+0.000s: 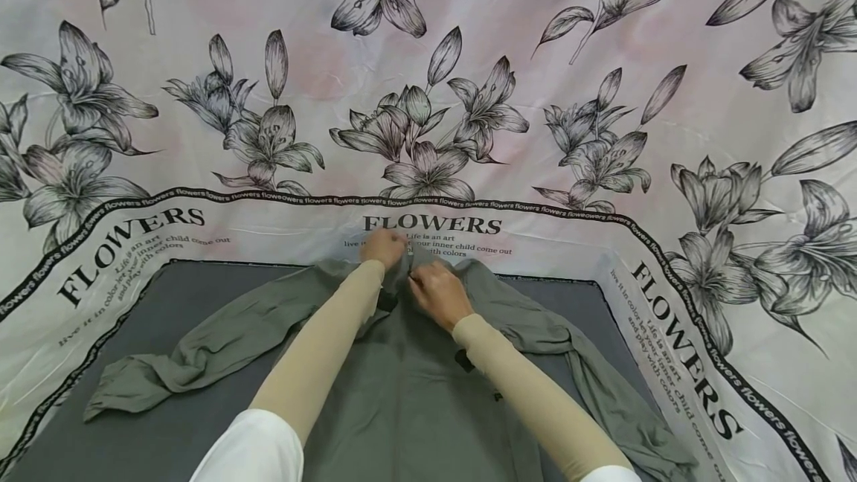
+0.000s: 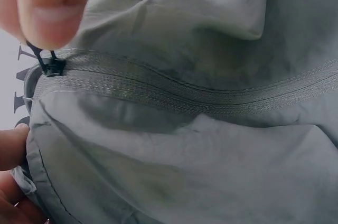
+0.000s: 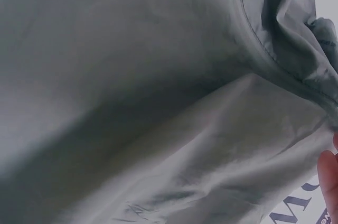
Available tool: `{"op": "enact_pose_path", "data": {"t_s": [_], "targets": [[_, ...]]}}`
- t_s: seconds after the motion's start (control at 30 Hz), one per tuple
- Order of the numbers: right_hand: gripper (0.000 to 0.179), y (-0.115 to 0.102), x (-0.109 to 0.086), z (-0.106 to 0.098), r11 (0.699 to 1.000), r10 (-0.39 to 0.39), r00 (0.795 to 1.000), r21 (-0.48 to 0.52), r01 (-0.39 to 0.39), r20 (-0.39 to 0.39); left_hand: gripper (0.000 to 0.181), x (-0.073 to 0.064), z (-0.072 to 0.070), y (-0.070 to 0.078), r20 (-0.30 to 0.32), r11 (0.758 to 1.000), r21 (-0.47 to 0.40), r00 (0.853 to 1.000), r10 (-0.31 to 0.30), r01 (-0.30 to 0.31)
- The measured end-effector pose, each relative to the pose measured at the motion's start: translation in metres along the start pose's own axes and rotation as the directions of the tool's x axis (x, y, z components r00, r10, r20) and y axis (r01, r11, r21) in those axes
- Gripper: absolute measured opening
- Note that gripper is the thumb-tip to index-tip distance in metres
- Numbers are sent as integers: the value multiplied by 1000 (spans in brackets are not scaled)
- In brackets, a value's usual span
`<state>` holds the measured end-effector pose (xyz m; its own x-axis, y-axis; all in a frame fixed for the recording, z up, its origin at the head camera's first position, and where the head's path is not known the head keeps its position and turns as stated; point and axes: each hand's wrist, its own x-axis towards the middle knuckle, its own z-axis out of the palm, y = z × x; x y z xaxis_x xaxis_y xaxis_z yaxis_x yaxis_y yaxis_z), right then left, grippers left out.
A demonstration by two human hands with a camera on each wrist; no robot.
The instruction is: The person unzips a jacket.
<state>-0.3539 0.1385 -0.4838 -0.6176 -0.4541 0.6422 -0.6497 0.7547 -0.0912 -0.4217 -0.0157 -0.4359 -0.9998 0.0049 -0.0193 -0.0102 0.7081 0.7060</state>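
A grey-green zip jacket [image 1: 428, 385] lies front up with its sleeves spread to both sides. At its top, near the collar, my left hand [image 1: 384, 248] pinches the black zipper pull [image 2: 53, 67] between thumb and finger. The zipper [image 2: 211, 100] runs away from the slider with its tape joined in the left wrist view. My right hand [image 1: 440, 294], just to the right and nearer to me, grips the fabric at the jacket's top edge with curled fingers. Its fingertips [image 3: 328, 176] show at the right border of the right wrist view, beside the fabric.
Beneath the jacket is a dark grey surface [image 1: 221, 296], framed by a white cloth [image 1: 268, 233] printed with black lilies and lettering. The left sleeve [image 1: 221, 341] and right sleeve [image 1: 602, 400] extend across it. Small black fittings [image 1: 498, 396] show near my right forearm.
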Motion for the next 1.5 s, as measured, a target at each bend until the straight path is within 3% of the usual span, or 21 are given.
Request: {"op": "enact_pose_path", "data": {"t_s": [0.63, 0.9, 1.5], "targets": [[5, -10, -7, -6, 1000, 3, 1000, 12, -3, 2, 33, 4, 3, -1, -21, 1000, -9, 1000, -8, 7], [4, -13, -13, -9, 999, 27, 999, 20, -28, 33, 33, 1, 4, 1, -28, 1000, -8, 999, -20, 20], [7, -14, -24, -15, 1000, 12, 1000, 14, -12, 20, 32, 0, 7, 3, -51, 1000, -7, 999, -16, 16]]}}
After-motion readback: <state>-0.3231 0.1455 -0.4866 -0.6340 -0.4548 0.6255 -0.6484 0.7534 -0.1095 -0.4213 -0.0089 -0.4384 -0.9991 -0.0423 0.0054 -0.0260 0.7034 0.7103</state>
